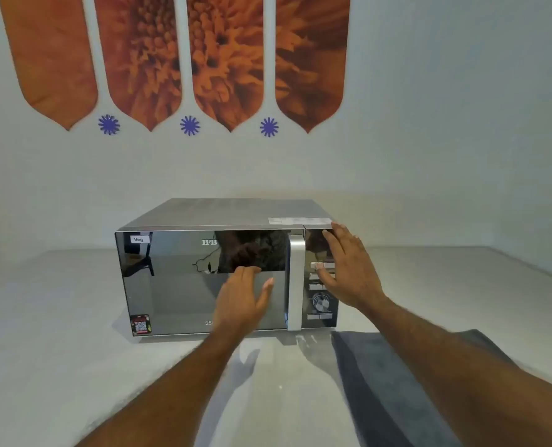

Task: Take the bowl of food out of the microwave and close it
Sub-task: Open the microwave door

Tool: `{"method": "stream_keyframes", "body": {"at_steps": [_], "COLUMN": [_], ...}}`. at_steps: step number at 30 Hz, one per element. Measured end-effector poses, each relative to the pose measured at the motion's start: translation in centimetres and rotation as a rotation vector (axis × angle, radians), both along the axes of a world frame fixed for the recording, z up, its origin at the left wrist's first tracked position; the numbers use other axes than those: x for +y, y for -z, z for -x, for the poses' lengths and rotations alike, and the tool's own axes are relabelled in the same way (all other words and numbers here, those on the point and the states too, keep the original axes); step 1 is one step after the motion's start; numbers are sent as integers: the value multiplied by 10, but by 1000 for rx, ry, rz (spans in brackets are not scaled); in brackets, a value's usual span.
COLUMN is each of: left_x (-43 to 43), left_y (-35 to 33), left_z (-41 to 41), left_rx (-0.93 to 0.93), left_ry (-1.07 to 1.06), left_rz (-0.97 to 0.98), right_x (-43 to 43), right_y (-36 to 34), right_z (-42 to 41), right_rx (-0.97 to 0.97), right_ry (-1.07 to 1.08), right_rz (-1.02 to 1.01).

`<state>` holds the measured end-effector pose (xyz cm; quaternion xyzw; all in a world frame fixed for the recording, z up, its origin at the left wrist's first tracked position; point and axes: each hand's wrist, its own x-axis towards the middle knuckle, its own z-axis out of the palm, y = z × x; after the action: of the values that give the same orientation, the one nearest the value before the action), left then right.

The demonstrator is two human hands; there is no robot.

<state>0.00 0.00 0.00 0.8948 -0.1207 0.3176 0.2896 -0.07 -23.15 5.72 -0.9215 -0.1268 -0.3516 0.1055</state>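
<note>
So the microwave [226, 269] is sitting on a pale counter [58, 317] right up against the wall, door fully closed. The door is a mirror finish, so you can't see inside at all. The bowl of food is presumably in there, but honestly there's no way to tell from here, you just get reflections.

Both hands are out in front with nothing in them. The left hand [242, 298] is spread flat in front of the door glass, fingers loose and open, thumb sticking out toward the handle [295, 282]. Can't say for sure if the palm is actually touching the glass or just hovering close. My guess is it's there to steady the box so it doesn't slide when the door gets pulled.

The right hand [345, 269] is also open, fingers stretched up over the control panel [321, 304], just to the right of that vertical silver handle. It isn't wrapped around the handle yet. Looks to me like it's heading for the handle, or maybe a button, hard to call.

There's a grey cloth [397, 382] laid on the counter in front and to the right, under the right forearm. I'd bet that's the landing spot for a hot bowl, or something to grab it with.

Task-wise nothing has really started, the door still needs opening.
</note>
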Motion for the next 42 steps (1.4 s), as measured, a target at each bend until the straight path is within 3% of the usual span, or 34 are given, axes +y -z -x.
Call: {"method": "stream_keyframes", "body": {"at_steps": [6, 13, 30, 42], "left_x": [-48, -81, -94, -52], "left_y": [-13, 2, -4, 26], "left_z": [-17, -25, -9, 71], "left_rx": [226, 284, 306, 294], "left_ry": [240, 250, 138, 365], "left_rz": [418, 632, 682, 764], "right_x": [-3, -7, -9, -6], "right_y": [-10, -7, 1, 2], "right_z": [-23, -32, -42, -35], "right_rx": [50, 44, -6, 6], "right_ry": [8, -16, -56, -51], "right_rz": [-4, -71, -170, -212]}}
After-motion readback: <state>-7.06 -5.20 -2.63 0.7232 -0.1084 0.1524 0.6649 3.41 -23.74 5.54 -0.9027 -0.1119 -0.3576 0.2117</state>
